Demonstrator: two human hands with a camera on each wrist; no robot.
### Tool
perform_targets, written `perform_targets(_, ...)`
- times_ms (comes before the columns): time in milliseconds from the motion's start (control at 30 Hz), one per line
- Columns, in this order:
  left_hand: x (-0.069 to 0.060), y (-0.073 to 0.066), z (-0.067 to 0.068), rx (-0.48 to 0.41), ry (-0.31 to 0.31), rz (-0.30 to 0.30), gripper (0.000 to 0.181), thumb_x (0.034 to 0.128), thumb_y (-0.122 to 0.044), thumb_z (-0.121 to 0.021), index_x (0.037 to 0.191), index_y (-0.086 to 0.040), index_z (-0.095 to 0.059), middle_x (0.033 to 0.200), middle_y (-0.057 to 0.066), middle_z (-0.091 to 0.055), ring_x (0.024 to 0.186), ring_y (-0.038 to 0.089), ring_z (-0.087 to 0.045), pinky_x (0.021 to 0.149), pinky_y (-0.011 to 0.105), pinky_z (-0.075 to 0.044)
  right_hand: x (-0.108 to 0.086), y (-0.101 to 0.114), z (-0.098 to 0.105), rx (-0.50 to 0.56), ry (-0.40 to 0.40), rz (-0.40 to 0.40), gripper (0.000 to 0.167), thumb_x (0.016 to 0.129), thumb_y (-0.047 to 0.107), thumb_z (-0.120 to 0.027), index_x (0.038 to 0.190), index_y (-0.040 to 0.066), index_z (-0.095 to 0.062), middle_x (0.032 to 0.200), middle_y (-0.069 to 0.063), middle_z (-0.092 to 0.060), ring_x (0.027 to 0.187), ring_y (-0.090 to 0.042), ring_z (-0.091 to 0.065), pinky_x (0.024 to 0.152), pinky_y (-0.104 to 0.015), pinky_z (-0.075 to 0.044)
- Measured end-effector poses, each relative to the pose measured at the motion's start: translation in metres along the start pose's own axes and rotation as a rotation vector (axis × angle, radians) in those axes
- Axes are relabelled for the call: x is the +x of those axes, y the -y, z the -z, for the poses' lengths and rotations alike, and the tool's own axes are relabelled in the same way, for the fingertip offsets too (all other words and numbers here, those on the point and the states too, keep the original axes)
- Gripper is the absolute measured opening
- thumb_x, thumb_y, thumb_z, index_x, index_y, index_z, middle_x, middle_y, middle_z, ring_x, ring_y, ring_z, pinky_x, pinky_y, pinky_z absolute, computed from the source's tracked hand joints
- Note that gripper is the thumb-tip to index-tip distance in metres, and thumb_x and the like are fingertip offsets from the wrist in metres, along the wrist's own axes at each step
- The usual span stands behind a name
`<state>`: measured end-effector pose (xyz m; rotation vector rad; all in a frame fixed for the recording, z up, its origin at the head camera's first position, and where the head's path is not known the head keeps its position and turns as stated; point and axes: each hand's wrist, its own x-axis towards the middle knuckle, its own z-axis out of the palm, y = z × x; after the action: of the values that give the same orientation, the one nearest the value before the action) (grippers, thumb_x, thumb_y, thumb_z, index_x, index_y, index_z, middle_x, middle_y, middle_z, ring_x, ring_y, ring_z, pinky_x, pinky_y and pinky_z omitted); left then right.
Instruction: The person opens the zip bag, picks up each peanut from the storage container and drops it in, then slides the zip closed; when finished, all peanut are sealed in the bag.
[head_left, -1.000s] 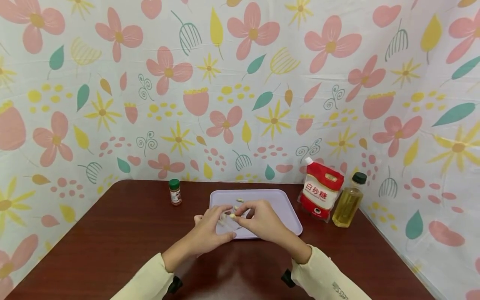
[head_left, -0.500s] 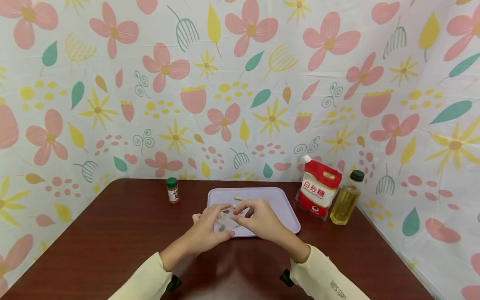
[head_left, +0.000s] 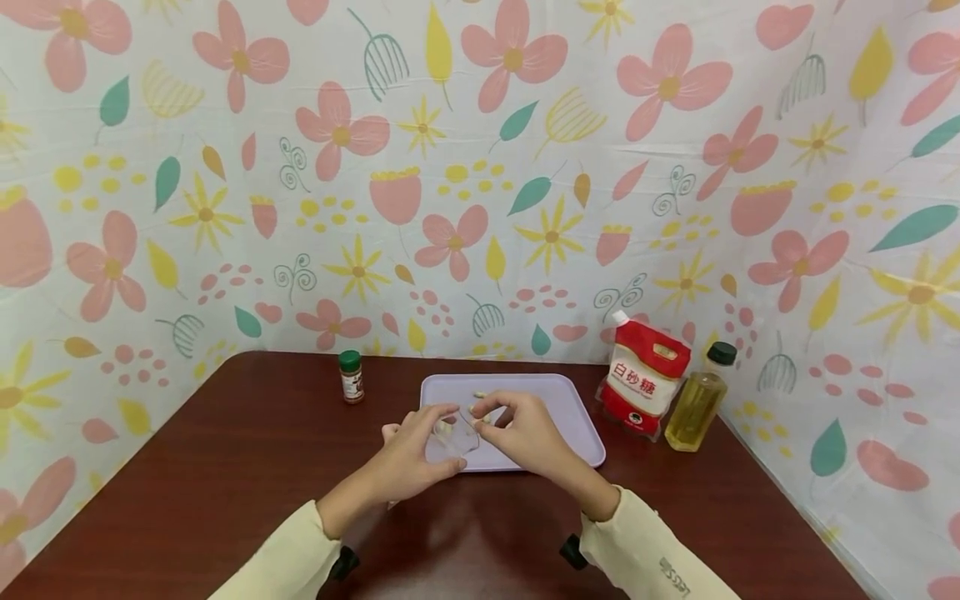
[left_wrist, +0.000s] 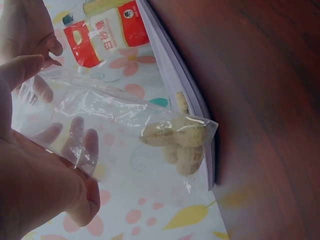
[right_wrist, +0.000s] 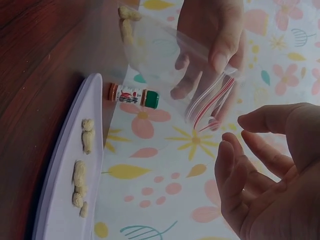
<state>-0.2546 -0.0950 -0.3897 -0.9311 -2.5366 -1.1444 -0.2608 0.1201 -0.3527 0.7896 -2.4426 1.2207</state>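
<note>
Plastic bag (left_wrist: 117, 117) in left hand (head_left: 412, 454), loosely curled right hand (head_left: 521, 429) nearby.

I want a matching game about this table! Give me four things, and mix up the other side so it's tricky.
1. zip bag
2. tray
3. small jar
4. pouch

A. red and white, beside the bottle
B. lilac, with peanuts lying on it
C. see-through, held by the left hand
D. green lid, standing left of the tray in the head view

Pairs: 1-C, 2-B, 3-D, 4-A
</note>
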Motion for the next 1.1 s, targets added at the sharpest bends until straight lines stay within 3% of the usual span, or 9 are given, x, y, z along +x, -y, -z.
perform_targets(300,-0.002,-0.001,0.008,0.026,-0.012,0.043,0.067,0.0846,-0.029,-0.078,0.142,-0.014,-0.046,0.131,0.004,-0.057,0.116,0.03,-0.05,0.08,0.046,-0.019,0.008,-0.014,-0.007,0.008,-0.002,-0.021,0.01,0.083,0.002,-0.072,0.091,0.008,-0.075,0.111,-0.005,-0.073,0.056,-0.009,-0.059,0.049,-0.027,-0.047)
perform_targets(567,-0.002,-0.002,0.013,0.042,-0.013,0.047,0.068,0.0844,-0.03,-0.078,0.142,-0.015,-0.047,0.13,0.002,-0.057,0.114,0.025,-0.05,0.081,0.046,-0.02,0.018,-0.03,-0.01,-0.011,0.028,-0.058,0.009,0.085,0.001,-0.071,0.089,0.008,-0.075,0.112,-0.007,-0.073,0.059,-0.012,-0.059,0.052,-0.027,-0.048)
perform_targets(767,-0.001,0.002,0.012,0.024,-0.008,0.059,0.067,0.084,-0.029,-0.078,0.141,-0.014,-0.047,0.129,0.006,-0.058,0.115,0.031,-0.05,0.081,0.048,-0.019,0.028,-0.046,-0.017,-0.038,0.067,-0.12,0.006,0.085,0.001,-0.071,0.09,0.004,-0.074,0.111,-0.011,-0.072,0.056,-0.014,-0.06,0.05,-0.028,-0.047)
perform_targets(900,-0.001,0.004,0.013,0.029,-0.014,0.064,0.067,0.0836,-0.029,-0.078,0.141,-0.015,-0.048,0.127,0.004,-0.058,0.114,0.032,-0.05,0.08,0.048,-0.019,0.036,-0.056,-0.024,-0.098,0.106,-0.117,0.009,0.084,0.002,-0.071,0.089,0.007,-0.076,0.106,-0.009,-0.073,0.083,-0.02,-0.069,0.062,-0.03,-0.052)
perform_targets(1000,-0.002,0.004,0.013,0.035,-0.019,0.07,0.067,0.0833,-0.029,-0.078,0.141,-0.015,-0.048,0.125,0.003,-0.058,0.112,0.029,-0.051,0.08,0.048,-0.019,0.039,-0.062,-0.028,-0.131,0.143,-0.106,0.01,0.083,0.002,-0.072,0.091,0.006,-0.077,0.097,-0.005,-0.074,0.107,-0.024,-0.066,0.075,-0.035,-0.054)
perform_targets(1100,-0.002,0.006,0.012,0.033,-0.012,0.071,0.067,0.0839,-0.029,-0.078,0.142,-0.016,-0.047,0.126,0.003,-0.058,0.112,0.026,-0.05,0.08,0.047,-0.019,0.041,-0.066,-0.031,-0.135,0.172,-0.091,0.01,0.081,0.0,-0.073,0.091,0.002,-0.076,0.091,-0.006,-0.074,0.116,-0.031,-0.062,0.082,-0.043,-0.053)
